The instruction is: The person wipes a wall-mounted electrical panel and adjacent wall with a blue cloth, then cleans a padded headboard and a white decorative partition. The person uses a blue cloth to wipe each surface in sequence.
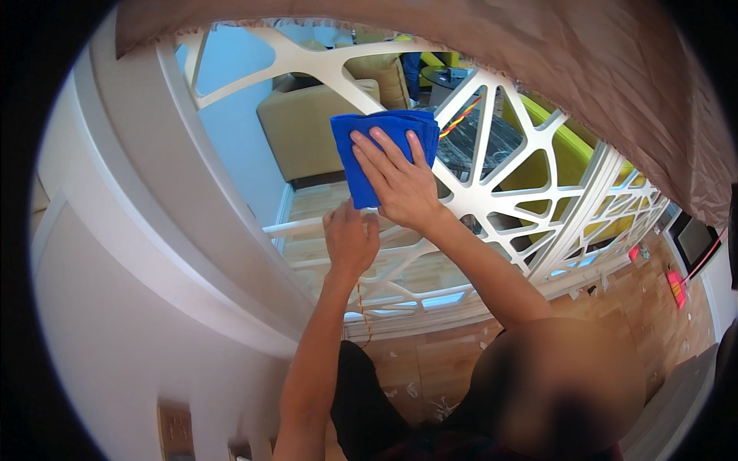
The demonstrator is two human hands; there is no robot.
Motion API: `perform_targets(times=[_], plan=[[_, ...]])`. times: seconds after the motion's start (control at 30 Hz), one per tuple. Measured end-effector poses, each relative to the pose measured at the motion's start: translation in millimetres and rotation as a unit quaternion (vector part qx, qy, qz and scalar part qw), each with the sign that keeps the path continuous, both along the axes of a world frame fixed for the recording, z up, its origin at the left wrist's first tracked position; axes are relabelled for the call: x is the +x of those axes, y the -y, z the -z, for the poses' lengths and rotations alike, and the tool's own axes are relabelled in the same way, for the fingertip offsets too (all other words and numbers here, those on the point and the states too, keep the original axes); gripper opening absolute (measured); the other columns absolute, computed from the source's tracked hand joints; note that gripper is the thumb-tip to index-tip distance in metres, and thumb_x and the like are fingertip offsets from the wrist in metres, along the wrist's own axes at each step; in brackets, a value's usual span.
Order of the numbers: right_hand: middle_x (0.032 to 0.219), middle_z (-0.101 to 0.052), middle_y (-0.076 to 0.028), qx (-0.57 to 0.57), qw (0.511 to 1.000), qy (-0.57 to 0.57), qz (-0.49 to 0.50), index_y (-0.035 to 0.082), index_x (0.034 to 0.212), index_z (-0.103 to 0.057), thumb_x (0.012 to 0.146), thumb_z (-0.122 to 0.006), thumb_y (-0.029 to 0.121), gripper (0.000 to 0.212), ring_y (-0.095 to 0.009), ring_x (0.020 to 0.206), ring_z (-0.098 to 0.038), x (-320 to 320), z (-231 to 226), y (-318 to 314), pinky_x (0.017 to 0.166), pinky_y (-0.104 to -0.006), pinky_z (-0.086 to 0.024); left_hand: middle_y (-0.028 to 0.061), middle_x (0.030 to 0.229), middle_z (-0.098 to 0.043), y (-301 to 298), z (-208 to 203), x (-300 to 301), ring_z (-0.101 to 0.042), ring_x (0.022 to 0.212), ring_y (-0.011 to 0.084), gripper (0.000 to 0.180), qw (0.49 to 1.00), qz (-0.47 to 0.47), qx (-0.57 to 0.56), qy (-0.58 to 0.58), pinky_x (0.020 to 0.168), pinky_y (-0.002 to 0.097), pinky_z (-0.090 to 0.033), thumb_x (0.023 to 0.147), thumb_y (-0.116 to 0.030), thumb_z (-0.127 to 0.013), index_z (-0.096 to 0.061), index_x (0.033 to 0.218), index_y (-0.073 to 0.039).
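My right hand [400,178] presses a folded blue cloth [384,121] against a white lattice panel [480,201], its fingers spread over the fabric. Just below and to the left, my left hand [351,240] is closed with curled fingers around a bar of the same lattice, near the cloth's lower edge. The fingertips of that hand are mostly hidden. A thin red-and-yellow cord [461,117] shows behind the panel's openings.
A brown fabric sheet [600,77] hangs across the top right. Beyond the lattice stand a beige sofa [300,127] and a dark table [480,146]. A pale curved wall [154,230] borders the left. Scraps litter the wooden floor [615,307], with a pink object [676,289] at right.
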State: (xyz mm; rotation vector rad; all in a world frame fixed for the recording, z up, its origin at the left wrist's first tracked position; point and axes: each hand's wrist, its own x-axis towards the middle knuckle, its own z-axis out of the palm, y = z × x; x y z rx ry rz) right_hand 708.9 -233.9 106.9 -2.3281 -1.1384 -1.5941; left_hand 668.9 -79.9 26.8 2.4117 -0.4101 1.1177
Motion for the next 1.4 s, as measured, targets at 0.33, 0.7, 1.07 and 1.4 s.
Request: perform_targets(times=[0.33, 0.7, 1.07, 1.4], plan=[[0.162, -0.038, -0.013, 0.143, 0.985, 0.072, 0.071, 0.008, 0.152, -0.046, 0.081, -0.071, 0.021, 0.076, -0.039, 0.152, -0.028, 14.1, -24.2, 68.6, 0.120, -0.0660, -0.012, 0.0261, 0.120, -0.065, -4.4, 4.2, -1.0, -0.062, 0.110, 0.0384, 0.053, 0.999, 0.032, -0.026, 0.014, 0.101, 0.0512, -0.038, 0.092, -0.014, -0.061, -0.049, 0.140, 0.007], [0.165, -0.034, -0.011, 0.097, 0.995, -0.002, 0.036, 0.009, 0.152, -0.046, 0.065, -0.081, 0.017, 0.094, -0.039, 0.152, -0.028, -1.9, 30.1, 27.7, 0.118, -0.0650, -0.018, 0.0283, 0.126, -0.064, -15.6, -20.5, -15.2, -0.062, 0.113, 0.0452, 0.050, 0.977, 0.117, -0.146, -0.103, 0.098, 0.0481, -0.045, 0.091, -0.006, -0.058, -0.051, 0.140, 0.003], [0.162, -0.040, -0.005, -0.070, 0.996, -0.043, -0.045, 0.010, 0.149, -0.051, 0.091, -0.062, 0.018, 0.060, -0.024, 0.150, -0.034, -23.6, 131.6, -24.9, 0.124, -0.0506, -0.016, 0.0230, 0.091, -0.072, -60.1, -26.6, -12.5, -0.067, 0.089, 0.0438, 0.025, 0.993, -0.062, -0.052, -0.087, 0.085, 0.0507, -0.049, 0.100, -0.020, -0.054, -0.068, 0.109, -0.002], [0.164, -0.037, -0.007, -0.030, 0.987, -0.102, 0.119, 0.010, 0.151, -0.047, 0.085, -0.063, 0.012, 0.068, -0.032, 0.150, -0.033, -20.1, 163.7, 131.4, 0.113, -0.0612, -0.029, 0.0200, 0.089, -0.068, -57.3, -13.7, -12.2, -0.062, 0.092, 0.0364, 0.042, 0.998, -0.056, 0.000, -0.037, 0.092, 0.0503, -0.040, 0.097, -0.041, -0.061, -0.075, 0.100, -0.001]])
